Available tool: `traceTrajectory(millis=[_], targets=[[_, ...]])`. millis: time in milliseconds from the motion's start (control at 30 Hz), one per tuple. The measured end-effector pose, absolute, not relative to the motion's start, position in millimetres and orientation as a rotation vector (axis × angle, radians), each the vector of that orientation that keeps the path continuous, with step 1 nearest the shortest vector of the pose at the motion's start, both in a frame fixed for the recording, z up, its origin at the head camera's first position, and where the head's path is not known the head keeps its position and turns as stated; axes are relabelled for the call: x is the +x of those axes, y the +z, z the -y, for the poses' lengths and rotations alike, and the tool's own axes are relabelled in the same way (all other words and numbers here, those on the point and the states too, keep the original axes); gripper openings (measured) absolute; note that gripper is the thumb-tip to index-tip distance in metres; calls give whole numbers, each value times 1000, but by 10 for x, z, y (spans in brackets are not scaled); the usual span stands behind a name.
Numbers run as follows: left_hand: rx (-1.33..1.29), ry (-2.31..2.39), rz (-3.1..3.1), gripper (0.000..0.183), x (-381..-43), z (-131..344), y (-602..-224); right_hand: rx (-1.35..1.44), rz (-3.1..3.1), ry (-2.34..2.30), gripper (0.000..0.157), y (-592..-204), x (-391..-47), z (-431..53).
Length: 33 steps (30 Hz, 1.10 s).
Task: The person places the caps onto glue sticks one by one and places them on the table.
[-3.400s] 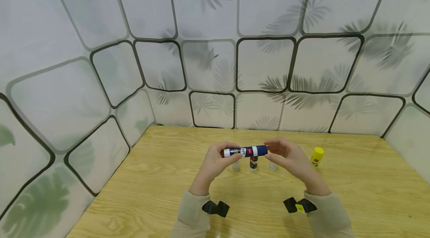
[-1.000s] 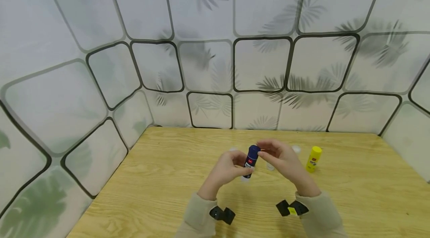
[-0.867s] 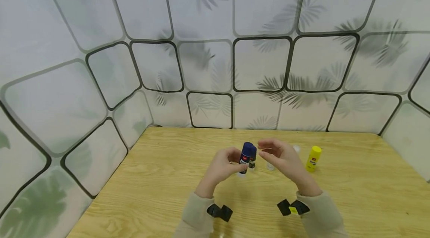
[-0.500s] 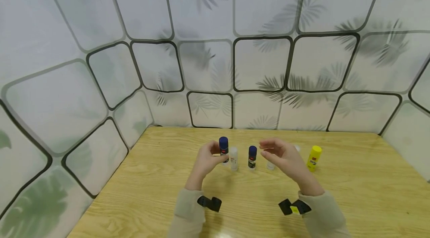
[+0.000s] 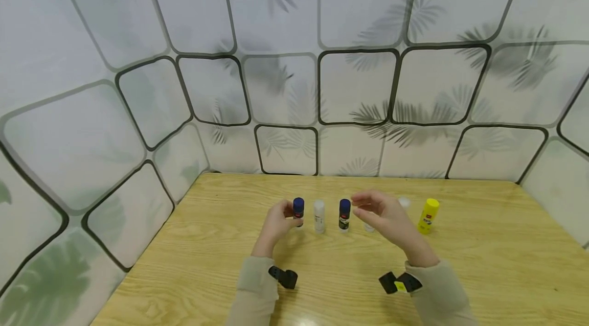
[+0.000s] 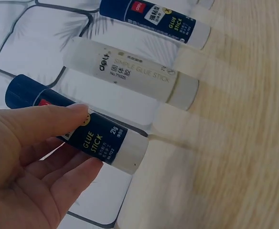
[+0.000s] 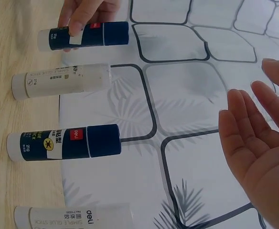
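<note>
My left hand (image 5: pixel 275 225) grips a dark blue glue stick (image 6: pixel 101 136) between thumb and fingers, at the left end of a row. The stick is upright with its blue cap on top; I cannot tell whether its base touches the table. Right beside it stands a white glue stick (image 5: pixel 319 216), then a second blue glue stick (image 5: pixel 344 216). My right hand (image 5: pixel 388 219) hovers with loosely bent fingers and holds nothing, just right of that second blue stick. Another white glue stick (image 7: pixel 77 217) is partly covered by this hand in the head view.
A yellow glue stick (image 5: pixel 428 216) stands at the right end of the row. Behind the right hand shows the whitish top (image 5: pixel 404 202) of another stick. The wooden table (image 5: pixel 207 264) meets a patterned wall cloth (image 5: pixel 285 91) at its back and left.
My left hand has turned the blue glue stick from level to upright and carried it left past the white one, then lowered it. The right hand has come off its cap and stays at the right.
</note>
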<state>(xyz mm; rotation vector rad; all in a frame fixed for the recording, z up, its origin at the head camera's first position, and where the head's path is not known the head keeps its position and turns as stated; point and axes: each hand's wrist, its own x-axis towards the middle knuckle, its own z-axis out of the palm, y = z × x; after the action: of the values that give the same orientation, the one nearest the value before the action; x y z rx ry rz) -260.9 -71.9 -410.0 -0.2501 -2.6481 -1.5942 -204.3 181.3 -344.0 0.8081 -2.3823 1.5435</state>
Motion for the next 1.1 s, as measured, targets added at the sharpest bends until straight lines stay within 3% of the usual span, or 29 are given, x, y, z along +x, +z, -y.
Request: traceTrajectory(millis=[900, 1000, 1100], targets=[[-161, -1518, 2711, 22, -2675, 802, -4269, 818, 2379, 1556, 24, -3435, -2020, -1802], [-160, -1524, 2716, 28, -2680, 811, -4257, 814, 2372, 1544, 23, -3426, -2014, -1804], [-137, -1560, 2704, 48, -2668, 807, -4200, 797, 2372, 1476, 22, -3418, -2001, -1811]])
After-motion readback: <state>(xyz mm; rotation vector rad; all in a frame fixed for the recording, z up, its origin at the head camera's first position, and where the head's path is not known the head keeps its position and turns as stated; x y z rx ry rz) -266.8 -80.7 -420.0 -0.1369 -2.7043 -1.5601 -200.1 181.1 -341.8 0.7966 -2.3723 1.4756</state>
